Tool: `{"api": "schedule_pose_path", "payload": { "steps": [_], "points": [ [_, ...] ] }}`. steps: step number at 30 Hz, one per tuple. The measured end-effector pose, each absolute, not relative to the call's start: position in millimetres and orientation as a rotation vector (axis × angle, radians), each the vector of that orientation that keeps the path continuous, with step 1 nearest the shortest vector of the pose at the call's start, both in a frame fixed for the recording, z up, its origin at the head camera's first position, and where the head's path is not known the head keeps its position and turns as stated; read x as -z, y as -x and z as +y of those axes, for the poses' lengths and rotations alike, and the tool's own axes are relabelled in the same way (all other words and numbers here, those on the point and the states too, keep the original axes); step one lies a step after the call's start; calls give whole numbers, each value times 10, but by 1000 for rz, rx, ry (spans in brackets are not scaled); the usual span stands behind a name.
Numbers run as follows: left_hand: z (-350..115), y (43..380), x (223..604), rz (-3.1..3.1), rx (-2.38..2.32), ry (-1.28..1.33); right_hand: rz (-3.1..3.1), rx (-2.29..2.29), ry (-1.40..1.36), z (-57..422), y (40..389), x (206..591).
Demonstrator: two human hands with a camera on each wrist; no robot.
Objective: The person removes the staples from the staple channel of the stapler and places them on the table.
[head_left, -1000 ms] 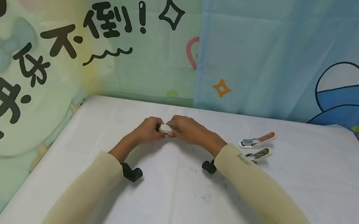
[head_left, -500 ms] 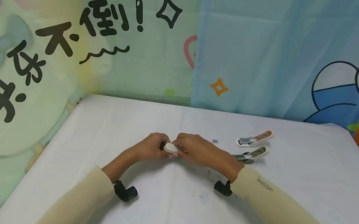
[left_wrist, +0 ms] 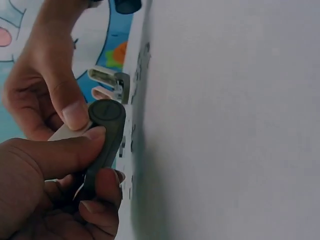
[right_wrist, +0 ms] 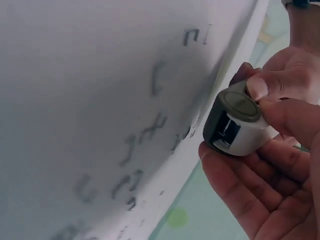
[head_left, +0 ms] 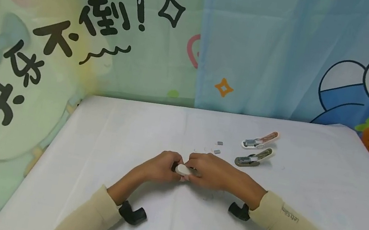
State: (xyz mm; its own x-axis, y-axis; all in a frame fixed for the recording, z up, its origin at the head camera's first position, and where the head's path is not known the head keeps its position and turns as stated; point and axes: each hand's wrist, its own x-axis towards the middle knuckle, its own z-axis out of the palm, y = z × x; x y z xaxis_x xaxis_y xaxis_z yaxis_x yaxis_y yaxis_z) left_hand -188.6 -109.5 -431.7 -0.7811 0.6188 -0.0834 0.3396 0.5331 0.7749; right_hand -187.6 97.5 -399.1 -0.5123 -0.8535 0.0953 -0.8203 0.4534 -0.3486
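Observation:
Both hands hold one small stapler [head_left: 183,170], white on one side and dark grey-green on the other. My left hand [head_left: 163,166] pinches one end between thumb and fingers. In the left wrist view, its thumb lies along the dark part of the stapler [left_wrist: 108,120]. My right hand [head_left: 213,172] grips the other end. Seen from the right wrist, the stapler [right_wrist: 239,117] shows a slot near its rounded end, with the right thumb and fingers around it. Fingers hide much of the body.
On the white table [head_left: 124,129], two more staplers lie raised open at the back right, one pinkish [head_left: 261,140], one green-grey [head_left: 254,158]. Short staple strips, one farther back [head_left: 220,143], one closer [head_left: 217,151], lie behind the hands. Loose staples [right_wrist: 132,182] are scattered around.
Both hands have come closer to the body and slightly right, still holding the stapler. The two staple strips and the whole green-grey stapler now show, no longer covered by the right arm.

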Motion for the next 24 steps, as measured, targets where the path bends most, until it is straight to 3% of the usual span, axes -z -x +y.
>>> {"api": "schedule_pose_path", "payload": {
  "steps": [24],
  "points": [
    [-893, 1861, 4351, 2489, -1037, -704, 2420, 1001, 1129, 1322, 1867, 4107]
  ]
}}
